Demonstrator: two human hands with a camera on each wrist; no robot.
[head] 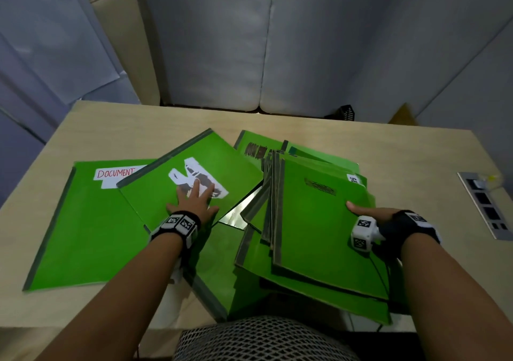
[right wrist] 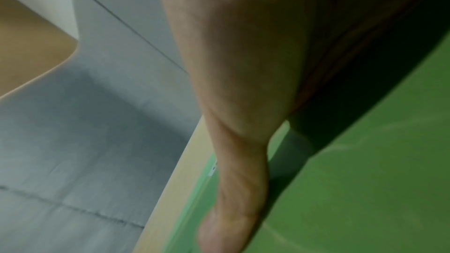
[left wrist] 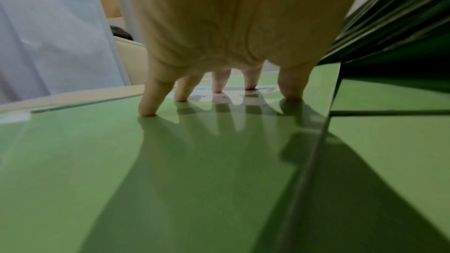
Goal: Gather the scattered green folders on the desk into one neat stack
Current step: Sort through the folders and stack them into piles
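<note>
Several green folders lie scattered and overlapping on the pale wooden desk [head: 111, 127]. One labelled "DOCUMENT" [head: 83, 221] lies flat at the left. A folder with a torn white label [head: 222, 163] rests askew over it. My left hand [head: 194, 198] presses on that folder with straight, spread fingers [left wrist: 148, 107]. A fanned, tilted stack of folders [head: 316, 221] sits at the right, with more folders under and behind it. My right hand [head: 372, 214] grips the stack's right edge, thumb [right wrist: 231, 199] on the top cover [right wrist: 365, 180]; its other fingers are hidden beneath.
A metal socket panel [head: 484, 205] is set into the desk at the right. A mesh chair back [head: 263, 338] sits at the near edge. Grey padded panels [head: 249, 55] rise behind the desk, with a small black object [head: 344, 113] at the far edge.
</note>
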